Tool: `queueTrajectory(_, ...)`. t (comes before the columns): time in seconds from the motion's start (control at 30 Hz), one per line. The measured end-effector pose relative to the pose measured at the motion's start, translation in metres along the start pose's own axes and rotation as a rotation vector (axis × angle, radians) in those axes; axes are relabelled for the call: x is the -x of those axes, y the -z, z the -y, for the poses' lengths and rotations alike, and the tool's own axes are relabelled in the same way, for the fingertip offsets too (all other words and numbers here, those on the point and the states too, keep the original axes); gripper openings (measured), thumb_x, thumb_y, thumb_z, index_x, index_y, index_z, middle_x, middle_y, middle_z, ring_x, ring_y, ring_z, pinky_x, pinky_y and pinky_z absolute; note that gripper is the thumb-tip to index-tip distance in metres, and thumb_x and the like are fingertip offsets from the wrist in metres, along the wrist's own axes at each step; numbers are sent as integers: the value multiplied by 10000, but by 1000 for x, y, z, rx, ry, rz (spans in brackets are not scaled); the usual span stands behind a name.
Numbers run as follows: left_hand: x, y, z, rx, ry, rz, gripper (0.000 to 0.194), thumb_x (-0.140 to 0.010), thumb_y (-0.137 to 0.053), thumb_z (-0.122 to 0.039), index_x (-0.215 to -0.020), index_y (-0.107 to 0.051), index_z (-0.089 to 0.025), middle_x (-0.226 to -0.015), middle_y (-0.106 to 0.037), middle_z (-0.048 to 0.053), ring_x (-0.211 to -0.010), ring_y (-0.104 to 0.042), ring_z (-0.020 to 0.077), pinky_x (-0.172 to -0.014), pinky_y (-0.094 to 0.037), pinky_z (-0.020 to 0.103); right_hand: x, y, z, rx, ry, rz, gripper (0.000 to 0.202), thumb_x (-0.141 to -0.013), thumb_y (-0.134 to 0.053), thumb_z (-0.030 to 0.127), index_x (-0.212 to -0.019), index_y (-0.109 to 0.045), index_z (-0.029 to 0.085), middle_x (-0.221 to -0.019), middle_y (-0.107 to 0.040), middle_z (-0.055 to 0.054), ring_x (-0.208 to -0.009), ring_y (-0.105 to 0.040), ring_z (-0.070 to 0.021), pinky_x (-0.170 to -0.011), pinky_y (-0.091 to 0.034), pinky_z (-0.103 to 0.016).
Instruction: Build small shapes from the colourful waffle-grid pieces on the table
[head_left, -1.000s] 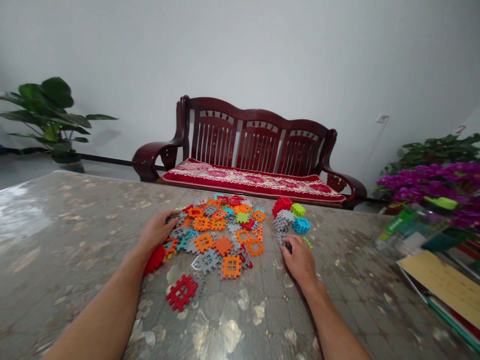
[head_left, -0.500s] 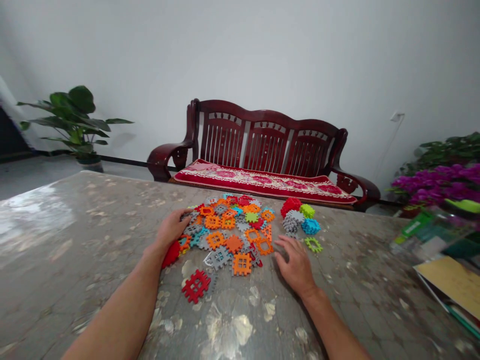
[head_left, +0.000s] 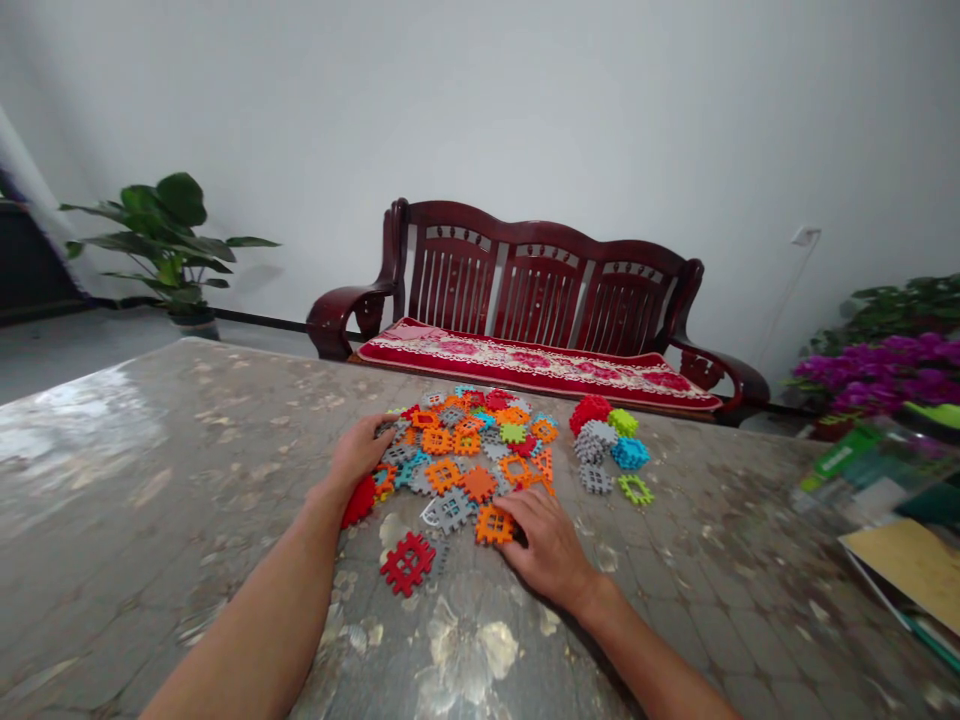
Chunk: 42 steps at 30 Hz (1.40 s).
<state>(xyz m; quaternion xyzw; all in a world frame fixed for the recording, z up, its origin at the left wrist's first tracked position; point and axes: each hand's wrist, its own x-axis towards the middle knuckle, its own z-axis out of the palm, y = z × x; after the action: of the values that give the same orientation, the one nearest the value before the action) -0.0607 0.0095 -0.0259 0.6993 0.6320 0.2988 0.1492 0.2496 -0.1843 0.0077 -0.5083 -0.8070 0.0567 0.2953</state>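
A pile of flat toothed plastic building blocks point(head_left: 450, 440) in orange, grey, red and blue lies on the table. My left hand point(head_left: 360, 455) rests at the pile's left edge, fingers stretched over grey pieces and holding nothing visible. Under its wrist side sits a round red block point(head_left: 360, 500). My right hand point(head_left: 546, 548) is at the near right of the pile, with fingers and thumb closed around the right side of an orange window block point(head_left: 493, 524). Left of that lie a grey block point(head_left: 450, 510) and, nearer me, a red window block point(head_left: 408, 563).
Right of the pile stand stacked red blocks point(head_left: 590, 412), grey blocks point(head_left: 594, 442) and blue blocks point(head_left: 630, 454). A green ring-shaped block point(head_left: 636, 489) lies nearby. A clear container point(head_left: 877, 460) and papers point(head_left: 900, 565) occupy the table's right side. A wooden bench point(head_left: 536, 280) stands behind.
My right hand has moved left and nearer to me, from beside the pile onto the orange window block. My left hand stays at the pile's left edge. The view has shifted slightly.
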Motion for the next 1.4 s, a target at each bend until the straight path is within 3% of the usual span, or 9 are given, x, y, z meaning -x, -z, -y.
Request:
queueTrajectory(0.13, 0, 0, 0, 12, 9, 2, 417, -873, -507, -360, -1232, -682, -237, -1189, -727, 50, -1070, -654, 237, -953, -488, 331, -2, -2, -8, -42, -104, -71, 373, -790, -551, 98, -1103, -704, 233, -1088, -729, -58, -1033, -633, -229, -945, -486, -374)
queueTrajectory(0.27, 0, 0, 0, 3, -5, -13, 410, -870, -512, -346, -1221, -691, -234, -1213, -719, 54, -1084, -651, 239, -965, -484, 335, -16, 1, -18, -141, -329, -179, 212, -898, -538, 289, -977, -727, 234, -963, -749, -46, -884, -669, -208, -819, -507, -317)
queueTrajectory(0.43, 1, 1, -2, -34, -1, -13, 413, -879, -506, -334, -1234, -687, -225, -1255, -701, 63, -1128, -641, 238, -987, -476, 330, -48, 11, -32, -149, -452, -272, 338, -930, -479, 424, -913, -734, 204, -792, -723, -37, -725, -632, -197, -694, -500, -296)
queueTrajectory(0.57, 2, 2, -5, -36, -10, -2, 400, -881, -502, -305, -1227, -687, -226, -1258, -701, 58, -1137, -635, 230, -1017, -460, 330, -57, 14, -26, -131, -414, -329, 344, -917, -512, 386, -1156, -693, 219, -1061, -722, -70, -999, -628, -223, -907, -490, -346)
queueTrajectory(0.67, 2, 3, -7, -29, -6, 4, 397, -882, -503, -305, -1225, -687, -228, -1243, -710, 54, -1137, -634, 231, -1026, -456, 338, -50, 4, 2, -143, -353, -280, 347, -907, -550, 353, -1217, -663, 246, -1170, -692, -75, -1084, -608, -223, -985, -468, -372)
queueTrajectory(0.83, 2, 3, -6, -3, -15, -4, 404, -876, -511, -311, -1232, -682, -223, -1244, -711, 52, -1149, -628, 225, -1033, -451, 329, -32, -21, 63, -166, -55, 83, 551, -822, -719, 390, -1331, -569, 241, -1290, -640, -66, -1184, -567, -228, -1035, -442, -373)
queueTrajectory(0.93, 3, 5, -3, 24, -24, 4, 402, -856, -521, -301, -1206, -698, -213, -1225, -721, 53, -1128, -640, 225, -1029, -454, 328, -26, -31, 82, -75, 62, 192, 708, -749, -788, 484, -1362, -523, 250, -1317, -606, -71, -1177, -541, -259, -1019, -442, -414)
queueTrajectory(1.2, 12, 16, 6, 94, 81, -59, 424, -887, -431, -360, -1145, -727, -200, -1114, -761, 50, -1000, -684, 216, -921, -506, 309, -18, -44, 83, 153, 195, 206, 362, -913, -628, 421, -1209, -579, 219, -1150, -640, -78, -1052, -545, -255, -919, -471, -395)
queueTrajectory(1.4, 15, 16, 13, 100, 58, 31, 477, -911, -389, -448, -1176, -715, -223, -1192, -740, 30, -1083, -663, 215, -974, -478, 302, -21, -45, 76, 221, 232, 155, 205, -973, -516, 253, -1140, -601, 169, -983, -696, -86, -909, -622, -223, -790, -479, -321)
